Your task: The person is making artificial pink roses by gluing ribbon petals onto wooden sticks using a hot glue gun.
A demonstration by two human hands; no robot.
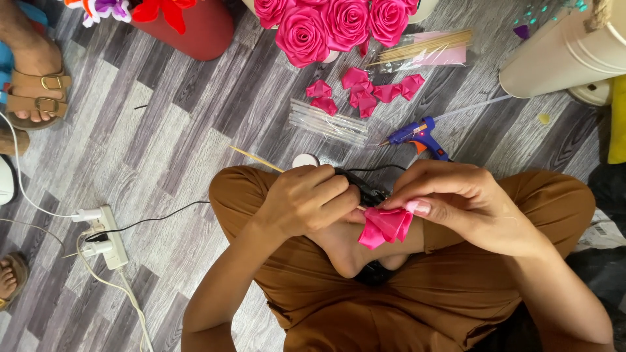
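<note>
My right hand (450,195) pinches the folded pink satin ribbon petal (385,226); my left hand (306,199), just beside this grip, closes on a thin wooden skewer (257,158).

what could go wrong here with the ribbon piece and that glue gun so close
The blue hot glue gun lies on the floor just past the knees, apparently lit; a shifting leg could touch its tip. The folded pink ribbon petal, pinched by the right hand on the thin wooden stick in the left hand, could slip or unfold.

Clear plastic stick packets (329,122) (424,49) on the floor near the roses
</note>
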